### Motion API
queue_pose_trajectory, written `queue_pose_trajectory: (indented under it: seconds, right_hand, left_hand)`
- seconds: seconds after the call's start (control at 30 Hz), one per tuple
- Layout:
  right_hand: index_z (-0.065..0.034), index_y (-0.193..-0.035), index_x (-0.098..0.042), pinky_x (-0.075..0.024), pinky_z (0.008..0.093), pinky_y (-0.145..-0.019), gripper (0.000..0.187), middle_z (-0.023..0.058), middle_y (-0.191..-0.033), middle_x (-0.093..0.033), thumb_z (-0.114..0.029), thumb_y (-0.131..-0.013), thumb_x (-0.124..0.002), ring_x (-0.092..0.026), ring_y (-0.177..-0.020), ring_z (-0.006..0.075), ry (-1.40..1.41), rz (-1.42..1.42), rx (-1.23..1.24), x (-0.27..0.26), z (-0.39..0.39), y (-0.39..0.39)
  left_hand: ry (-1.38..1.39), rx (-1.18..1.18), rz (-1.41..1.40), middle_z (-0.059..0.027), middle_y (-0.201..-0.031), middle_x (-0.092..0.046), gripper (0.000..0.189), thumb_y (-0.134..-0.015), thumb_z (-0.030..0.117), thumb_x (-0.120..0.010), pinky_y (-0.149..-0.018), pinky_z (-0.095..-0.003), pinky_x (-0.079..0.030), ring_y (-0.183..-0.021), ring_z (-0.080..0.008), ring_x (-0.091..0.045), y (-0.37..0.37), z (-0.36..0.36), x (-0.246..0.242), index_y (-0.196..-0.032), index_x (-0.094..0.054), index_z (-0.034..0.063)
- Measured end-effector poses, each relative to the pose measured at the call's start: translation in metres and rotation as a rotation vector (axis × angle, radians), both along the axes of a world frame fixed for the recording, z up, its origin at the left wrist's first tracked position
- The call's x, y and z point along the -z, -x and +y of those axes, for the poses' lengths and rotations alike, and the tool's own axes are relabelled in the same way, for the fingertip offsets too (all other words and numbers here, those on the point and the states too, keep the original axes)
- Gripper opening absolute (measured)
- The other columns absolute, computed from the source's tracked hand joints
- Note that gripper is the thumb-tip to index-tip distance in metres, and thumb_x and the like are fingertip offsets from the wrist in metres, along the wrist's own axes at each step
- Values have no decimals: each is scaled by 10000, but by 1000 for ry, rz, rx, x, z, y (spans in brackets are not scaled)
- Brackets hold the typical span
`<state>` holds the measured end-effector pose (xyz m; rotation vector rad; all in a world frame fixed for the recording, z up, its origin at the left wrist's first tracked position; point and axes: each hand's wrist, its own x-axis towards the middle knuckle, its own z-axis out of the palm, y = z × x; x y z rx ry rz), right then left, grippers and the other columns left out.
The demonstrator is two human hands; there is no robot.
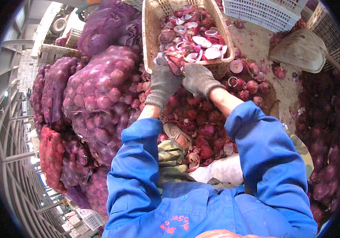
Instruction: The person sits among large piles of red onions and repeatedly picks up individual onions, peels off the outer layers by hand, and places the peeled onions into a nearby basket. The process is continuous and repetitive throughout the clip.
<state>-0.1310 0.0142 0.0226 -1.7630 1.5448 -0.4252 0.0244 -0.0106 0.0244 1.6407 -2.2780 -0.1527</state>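
Note:
Both my hands wear grey knit gloves and meet at the near rim of a cream plastic crate point(227, 32). My left hand point(165, 81) is closed on a piece of red onion with loose skin point(174, 65). Right beside it, my right hand point(200, 78) has its fingers curled inward against the same spot; whatever they may grip is hidden. Inside the crate lie onion skins and cut onion ends point(202, 41), some showing white rings. Below my hands, a heap of red onions point(192, 114) spreads between my legs.
Full purple mesh sacks of onions point(101, 86) are stacked on the left, with a red mesh sack point(52, 157) among them. White crates point(265, 13) stand at the upper right. A scoop shovel point(299, 50) lies at right, near more onions point(324, 142). Loose onions point(251, 86) litter the floor.

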Motion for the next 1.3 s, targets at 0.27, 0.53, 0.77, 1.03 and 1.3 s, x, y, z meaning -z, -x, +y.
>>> queue_pose_trajectory:
  seconds: [0.27,0.53,0.77,1.03,1.3]
  right_hand:
    - [29,-970,-709,-568,497,-835,239,286,-947,-706,-124,-829,-591,-705,-946,420,77,21,8,-6,30,12]
    - [-35,-1035,-734,-557,500,-871,268,268,-1054,-703,-156,-849,-583,-695,-1015,408,-52,163,-12,32,-8,4]
    - [37,-1013,-718,-526,499,-929,321,303,-1007,-696,-149,-803,-563,-683,-1031,416,-137,9,44,44,-5,15]
    - [67,-1016,-702,-521,481,-946,350,315,-1037,-689,-154,-770,-587,-672,-1058,423,-123,-41,32,51,-12,17]
    - [74,-997,-686,-571,413,-706,312,251,-832,-713,-116,-766,-599,-732,-733,332,-376,-452,23,58,-15,24]
  left_hand:
    - [-8,16,-39,-238,-1153,-569,854,-666,357,-888,-957,-458,-479,-1089,-406,-574,1,-4,-6,-1291,-447,-25]
    - [79,141,142,-213,-1186,-558,1058,-557,412,-951,-974,-467,-486,-1109,-406,-568,-10,-4,10,-1367,-406,2]
    - [-94,-81,246,-232,-1363,-457,1204,-549,483,-968,-1057,-476,-436,-1253,-387,-488,-40,1,11,-1449,-344,-17]
    - [169,241,-496,-200,-1216,-566,1031,-612,434,-907,-911,-510,-512,-1099,-418,-575,-21,-2,-24,-1465,-439,96]
    - [-777,-356,1292,-64,-1184,-655,539,-886,389,-771,-841,-465,-592,-1080,-202,-651,-15,20,-17,-1320,-594,121]
